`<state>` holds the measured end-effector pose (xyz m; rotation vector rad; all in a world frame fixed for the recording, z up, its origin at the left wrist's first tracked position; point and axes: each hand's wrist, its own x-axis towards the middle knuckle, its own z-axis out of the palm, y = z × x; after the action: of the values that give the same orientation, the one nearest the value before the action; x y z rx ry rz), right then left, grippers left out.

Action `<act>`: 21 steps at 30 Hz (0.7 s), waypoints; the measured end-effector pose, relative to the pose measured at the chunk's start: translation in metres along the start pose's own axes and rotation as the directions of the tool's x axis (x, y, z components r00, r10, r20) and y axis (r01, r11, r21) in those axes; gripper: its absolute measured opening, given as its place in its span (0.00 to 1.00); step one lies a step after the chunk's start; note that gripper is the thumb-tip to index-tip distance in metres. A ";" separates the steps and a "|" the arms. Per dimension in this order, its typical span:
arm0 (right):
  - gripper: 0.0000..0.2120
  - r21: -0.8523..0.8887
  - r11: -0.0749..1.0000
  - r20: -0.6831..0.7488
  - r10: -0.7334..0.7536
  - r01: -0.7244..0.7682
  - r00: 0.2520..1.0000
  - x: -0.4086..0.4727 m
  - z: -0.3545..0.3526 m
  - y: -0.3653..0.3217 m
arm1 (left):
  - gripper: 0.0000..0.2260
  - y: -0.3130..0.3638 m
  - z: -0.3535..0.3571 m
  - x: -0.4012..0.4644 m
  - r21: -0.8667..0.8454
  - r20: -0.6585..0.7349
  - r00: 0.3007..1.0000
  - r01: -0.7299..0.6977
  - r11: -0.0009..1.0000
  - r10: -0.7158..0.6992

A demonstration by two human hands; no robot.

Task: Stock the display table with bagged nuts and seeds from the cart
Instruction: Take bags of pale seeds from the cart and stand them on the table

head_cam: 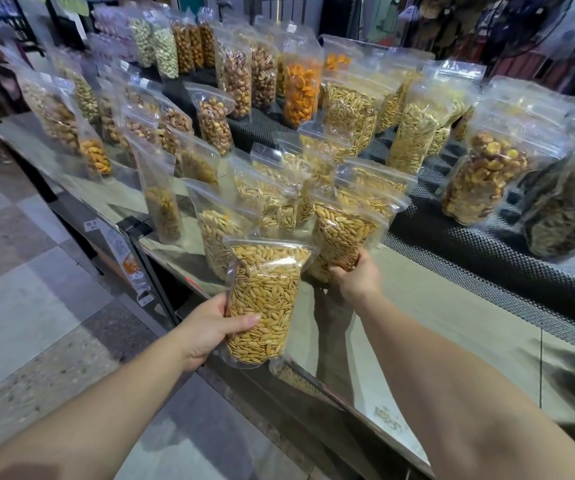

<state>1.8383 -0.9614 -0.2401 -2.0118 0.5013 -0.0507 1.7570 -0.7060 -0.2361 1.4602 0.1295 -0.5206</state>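
Setting down seed bags: right hand grips a seed bag upright at the display table front edge, touching the row. Left hand holds 2nd bag upright, nearer, short of the edge.

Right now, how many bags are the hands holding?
2. The left hand grips one seed bag above the table's near edge; the right hand grips another seed bag standing on the table. None hidden behind that I can see.
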 end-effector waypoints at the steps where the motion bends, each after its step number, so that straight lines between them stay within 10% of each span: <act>1: 0.31 0.016 1.000 0.001 0.004 -0.004 1.000 -0.001 0.000 0.000 | 0.46 0.001 0.001 0.000 -0.004 0.005 1.000 -0.003 1.000 0.003; 9: 0.23 0.111 0.986 -0.079 0.131 -0.122 0.988 -0.030 -0.023 0.002 | 0.24 0.008 0.011 0.005 -0.013 0.055 0.998 0.026 1.000 -0.025; 11: 0.12 0.263 0.942 0.272 0.137 -0.210 0.953 -0.048 -0.036 -0.001 | 0.23 0.012 0.016 0.008 -0.001 0.080 0.996 0.035 0.999 -0.035; 14: 0.25 0.189 0.961 0.679 0.021 -0.203 0.734 -0.071 -0.042 -0.004 | 0.23 0.017 0.025 0.013 0.040 0.127 0.991 0.048 0.998 -0.053; 17: 0.35 0.168 0.980 0.654 -0.027 -0.110 0.756 -0.080 -0.034 -0.009 | 0.19 0.024 0.032 0.020 0.115 0.156 0.985 0.052 0.992 -0.070; 21: 0.23 0.194 0.981 0.546 -0.100 -0.010 0.832 -0.083 -0.034 -0.014 | 0.23 0.035 0.038 0.026 0.245 0.113 0.993 0.011 0.969 -0.040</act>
<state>1.7584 -0.9533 -0.1973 -1.7407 0.0673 0.4350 1.7857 -0.7489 -0.2097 1.6648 -0.0106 -0.6598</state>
